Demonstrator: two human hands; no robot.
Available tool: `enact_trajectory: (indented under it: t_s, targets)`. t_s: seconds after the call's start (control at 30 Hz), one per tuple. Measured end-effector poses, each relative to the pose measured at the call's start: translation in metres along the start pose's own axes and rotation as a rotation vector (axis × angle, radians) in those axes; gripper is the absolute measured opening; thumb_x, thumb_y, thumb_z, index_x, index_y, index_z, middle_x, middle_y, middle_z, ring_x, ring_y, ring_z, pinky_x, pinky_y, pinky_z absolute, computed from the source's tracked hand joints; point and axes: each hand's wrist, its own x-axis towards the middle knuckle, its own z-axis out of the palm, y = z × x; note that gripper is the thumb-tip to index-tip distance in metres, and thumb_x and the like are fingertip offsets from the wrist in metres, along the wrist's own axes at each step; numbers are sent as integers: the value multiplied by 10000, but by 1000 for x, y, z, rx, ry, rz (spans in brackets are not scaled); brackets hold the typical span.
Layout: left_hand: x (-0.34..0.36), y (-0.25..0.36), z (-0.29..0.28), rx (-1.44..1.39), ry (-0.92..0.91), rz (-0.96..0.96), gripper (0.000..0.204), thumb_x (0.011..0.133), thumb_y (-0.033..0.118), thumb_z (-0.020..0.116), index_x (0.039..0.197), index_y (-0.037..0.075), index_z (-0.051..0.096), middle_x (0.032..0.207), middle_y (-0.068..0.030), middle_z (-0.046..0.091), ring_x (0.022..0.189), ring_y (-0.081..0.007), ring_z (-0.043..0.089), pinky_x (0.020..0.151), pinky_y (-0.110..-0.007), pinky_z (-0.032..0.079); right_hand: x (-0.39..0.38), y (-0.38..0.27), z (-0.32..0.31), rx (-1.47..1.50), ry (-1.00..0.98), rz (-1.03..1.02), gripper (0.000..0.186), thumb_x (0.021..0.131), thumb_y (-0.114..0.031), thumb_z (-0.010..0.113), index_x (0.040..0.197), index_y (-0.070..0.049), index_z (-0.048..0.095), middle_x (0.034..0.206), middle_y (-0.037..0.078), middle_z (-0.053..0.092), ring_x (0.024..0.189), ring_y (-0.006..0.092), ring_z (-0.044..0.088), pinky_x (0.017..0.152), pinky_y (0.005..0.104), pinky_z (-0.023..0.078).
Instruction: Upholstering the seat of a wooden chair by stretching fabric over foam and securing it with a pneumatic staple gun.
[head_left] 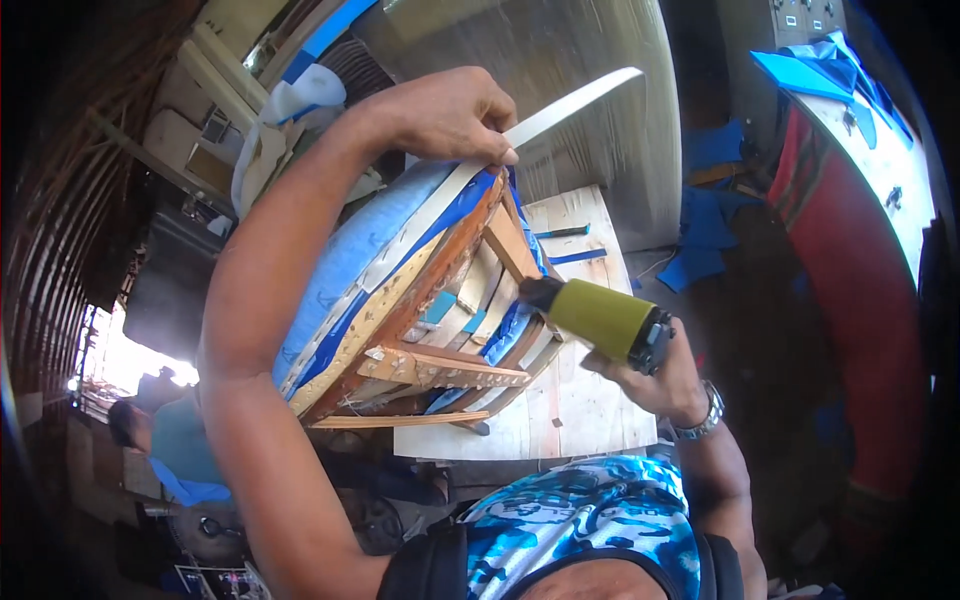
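My left hand (450, 115) pinches a long white strip (575, 105) at the far corner of an upturned wooden seat frame (420, 290). The strip's free end curves up and right, while the rest runs down the edge of the light blue fabric (370, 250). Exposed wood, webbing and scraps show inside the frame. My right hand (665, 380) grips an olive-green staple gun (600, 318) with a black nose. That nose points left at the frame's right side; I cannot tell whether it touches the wood.
Beneath the frame is a pale wooden bench top (600, 410). A cutter knife (565, 231) and a dark blue strip (578, 257) lie on it. Behind stands a large plastic-wrapped panel (610, 130). Blue scraps (695, 262) litter the floor. Another person (185, 440) sits at lower left.
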Motion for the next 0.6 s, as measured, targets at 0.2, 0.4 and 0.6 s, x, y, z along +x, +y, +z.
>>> enact_trajectory:
  t_s: [0.2, 0.4, 0.6]
  targets:
    - [27, 52, 0, 29, -178, 50, 259, 905, 248, 730, 895, -8, 768, 750, -99, 736, 685, -181, 691, 678, -345, 538, -11, 6, -34, 97, 112, -15, 330, 845, -201, 889, 1056, 14, 755, 886, 119, 797, 808, 134, 763, 713, 297, 604]
    - [34, 53, 3, 133, -163, -34, 242, 956, 220, 685, 942, -9, 763, 803, -108, 766, 717, -194, 729, 705, -364, 571, -4, 1, -55, 38, -20, -112, 359, 818, -143, 900, 1086, 34, 737, 946, 134, 798, 831, 174, 777, 726, 301, 611]
    - [36, 17, 0, 88, -116, -137, 296, 1000, 279, 660, 925, 5, 743, 781, -85, 743, 707, -162, 699, 691, -349, 553, 11, -1, -61, 22, -85, -207, 419, 798, -204, 915, 1096, 30, 735, 942, 145, 785, 818, 228, 789, 718, 327, 613]
